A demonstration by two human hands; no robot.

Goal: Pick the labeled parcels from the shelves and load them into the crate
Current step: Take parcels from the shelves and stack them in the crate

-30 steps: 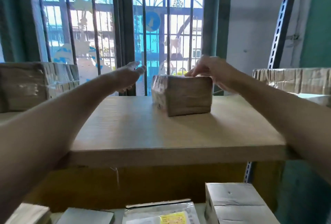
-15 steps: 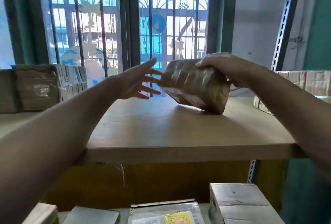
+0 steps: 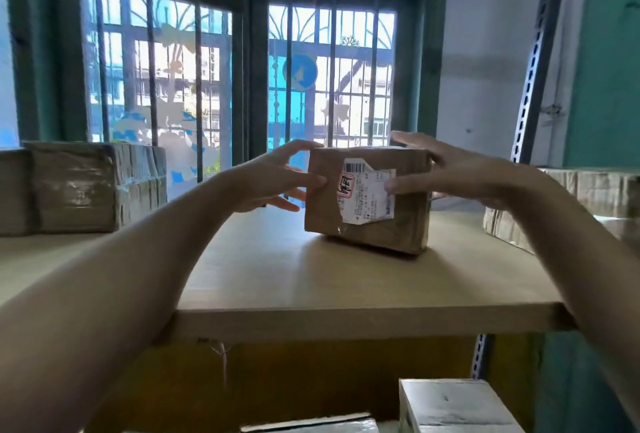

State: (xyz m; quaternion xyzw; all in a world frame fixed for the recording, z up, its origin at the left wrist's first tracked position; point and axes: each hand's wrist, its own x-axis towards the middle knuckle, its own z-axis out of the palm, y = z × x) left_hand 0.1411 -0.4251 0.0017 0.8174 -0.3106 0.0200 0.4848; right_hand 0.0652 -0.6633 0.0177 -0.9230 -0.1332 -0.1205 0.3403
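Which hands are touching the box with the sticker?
Touching, both. The head view shows the left hand pinching the box at its left edge and the right hand with its thumb on the sticker.

Parcel (image 3: pixel 367 198) on shelf (image 3: pixel 311 287), between both hands.

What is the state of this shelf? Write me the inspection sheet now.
Surface: wooden shelf board, with the parcel's lower edge resting on it.
Job's things: labeled parcel, standing on edge, torn white label facing the camera.
Clutter: taped box at left; cardboard stack at right; white box below the shelf.
Grips: left hand pinches the parcel's left edge; right hand holds its right side, thumb on the label.
Cables: nothing seen.
Surroundings: barred window behind; slotted steel upright at right.
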